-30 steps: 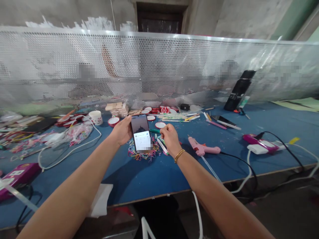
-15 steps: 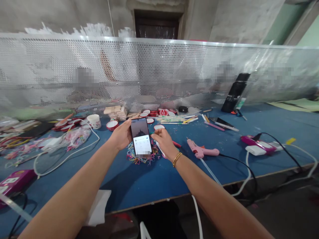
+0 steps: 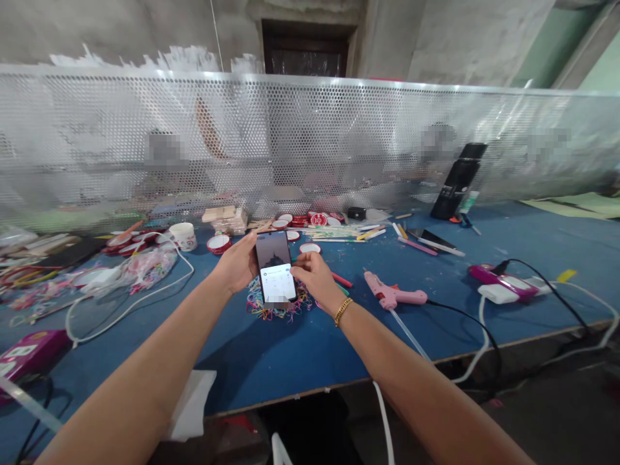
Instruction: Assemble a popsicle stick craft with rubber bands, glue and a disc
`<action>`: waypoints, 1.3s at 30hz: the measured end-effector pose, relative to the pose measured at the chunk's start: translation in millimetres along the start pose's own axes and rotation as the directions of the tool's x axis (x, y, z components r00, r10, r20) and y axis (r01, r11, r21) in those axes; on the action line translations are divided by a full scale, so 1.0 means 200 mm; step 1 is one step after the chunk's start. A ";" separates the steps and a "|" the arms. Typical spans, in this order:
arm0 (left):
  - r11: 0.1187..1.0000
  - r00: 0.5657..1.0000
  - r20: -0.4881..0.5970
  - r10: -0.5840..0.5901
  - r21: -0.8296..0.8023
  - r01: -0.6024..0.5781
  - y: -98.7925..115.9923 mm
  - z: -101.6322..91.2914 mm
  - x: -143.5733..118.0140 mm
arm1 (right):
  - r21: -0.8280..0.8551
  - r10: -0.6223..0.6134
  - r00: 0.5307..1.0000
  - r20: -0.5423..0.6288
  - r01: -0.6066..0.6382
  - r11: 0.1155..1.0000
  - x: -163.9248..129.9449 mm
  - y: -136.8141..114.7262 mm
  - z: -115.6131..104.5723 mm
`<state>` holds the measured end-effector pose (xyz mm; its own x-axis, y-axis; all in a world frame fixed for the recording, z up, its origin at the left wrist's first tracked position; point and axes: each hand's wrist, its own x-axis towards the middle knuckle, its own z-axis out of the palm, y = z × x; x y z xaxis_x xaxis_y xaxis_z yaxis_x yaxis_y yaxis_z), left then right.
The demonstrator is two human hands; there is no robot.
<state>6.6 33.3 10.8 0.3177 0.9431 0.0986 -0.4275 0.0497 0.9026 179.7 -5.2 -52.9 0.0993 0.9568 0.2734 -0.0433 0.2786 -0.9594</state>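
Observation:
My left hand (image 3: 238, 263) is closed round the left side of a smartphone (image 3: 275, 261). The phone is tilted up, its lit screen towards me, with a dark picture at the top and a white panel below. At its right edge is my right hand (image 3: 314, 276), its fingers curled and the thumb over the screen's edge; a gold bracelet (image 3: 343, 311) circles that wrist. Behind and beneath the phone a heap of colourful thin bands (image 3: 255, 305) lies on the blue table (image 3: 261, 361), partly hidden.
A pink glue gun (image 3: 392, 292) with a cord lies to the right, near a purple power strip (image 3: 504, 283). Red-rimmed round pieces (image 3: 219, 243), wooden sticks (image 3: 339, 232) and a paper cup (image 3: 183, 236) sit further back. A black bottle (image 3: 458, 184) stands before the perforated metal screen (image 3: 314, 142).
My right thumb has shifted slightly onto the phone screen's right edge. The white panel has moved a little on the screen. My left hand keeps its hold on the phone.

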 end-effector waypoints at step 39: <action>1.000 1.000 -0.001 -0.021 0.020 0.021 0.01 0.03 -0.03 | 0.053 -0.014 1.000 0.021 0.013 0.999 -0.02 -0.03 0.01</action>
<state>8.0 25.7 15.1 0.3261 0.9420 0.0792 -0.4033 0.0629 0.9129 177.1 -9.8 -48.3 0.0787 0.9542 0.2887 -0.0945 0.2954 -0.9507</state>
